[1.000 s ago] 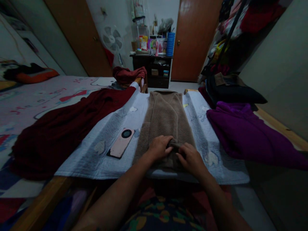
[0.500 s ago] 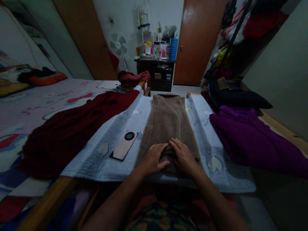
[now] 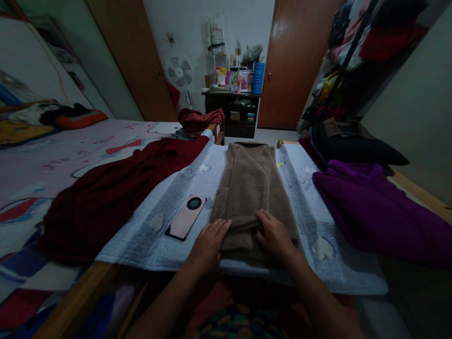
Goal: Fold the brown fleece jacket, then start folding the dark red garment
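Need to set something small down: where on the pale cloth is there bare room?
The pale cloth lies bare between the brown garment and the purple garment, and beyond the phone, between the dark red garment and the brown one. It's crowded in the middle, where left hand and right hand touch the brown garment.

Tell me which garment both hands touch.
The brown fleecy garment in the middle; the dark-red garment at left and the purple cloth garment at right lie untouched.
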`<act>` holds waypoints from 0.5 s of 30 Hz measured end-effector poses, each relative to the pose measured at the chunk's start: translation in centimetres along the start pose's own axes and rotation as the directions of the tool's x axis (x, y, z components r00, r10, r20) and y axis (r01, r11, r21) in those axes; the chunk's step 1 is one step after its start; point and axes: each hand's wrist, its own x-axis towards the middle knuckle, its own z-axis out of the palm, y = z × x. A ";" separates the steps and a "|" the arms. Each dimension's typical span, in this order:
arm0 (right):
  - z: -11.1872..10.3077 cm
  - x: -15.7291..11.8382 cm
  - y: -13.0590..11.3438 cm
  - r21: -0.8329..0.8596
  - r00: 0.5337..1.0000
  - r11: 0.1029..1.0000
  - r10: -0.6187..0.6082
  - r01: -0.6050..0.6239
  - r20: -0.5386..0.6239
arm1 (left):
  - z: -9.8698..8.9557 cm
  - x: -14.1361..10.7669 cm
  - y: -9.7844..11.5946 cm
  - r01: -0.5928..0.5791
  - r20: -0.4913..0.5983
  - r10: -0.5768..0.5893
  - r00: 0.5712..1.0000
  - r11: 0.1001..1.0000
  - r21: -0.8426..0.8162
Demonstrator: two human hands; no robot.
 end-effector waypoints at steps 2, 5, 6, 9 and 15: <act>-0.6 0.5 0.1 0.083 0.995 0.995 0.065 -0.058 -0.080 | 0.5 0.1 0.0 0.016 -0.054 -0.014 0.998 0.999 0.050; -2.1 1.5 0.4 0.257 0.958 0.949 0.230 -0.182 -0.173 | 1.3 0.1 -0.2 0.006 -0.123 0.009 0.992 0.992 0.128; -2.6 1.8 0.6 0.318 0.941 0.922 0.285 -0.218 -0.180 | 1.6 0.1 -0.3 -0.007 -0.138 0.029 0.990 0.988 0.154; -3.7 2.4 1.1 0.460 0.914 0.849 0.369 -0.259 -0.166 | 2.2 0.1 -0.6 -0.049 -0.170 0.087 0.982 0.975 0.219; -3.1 2.0 1.4 0.464 0.911 0.843 0.381 -0.271 -0.160 | 2.6 -0.3 -0.9 -0.083 -0.242 0.151 0.958 0.960 0.268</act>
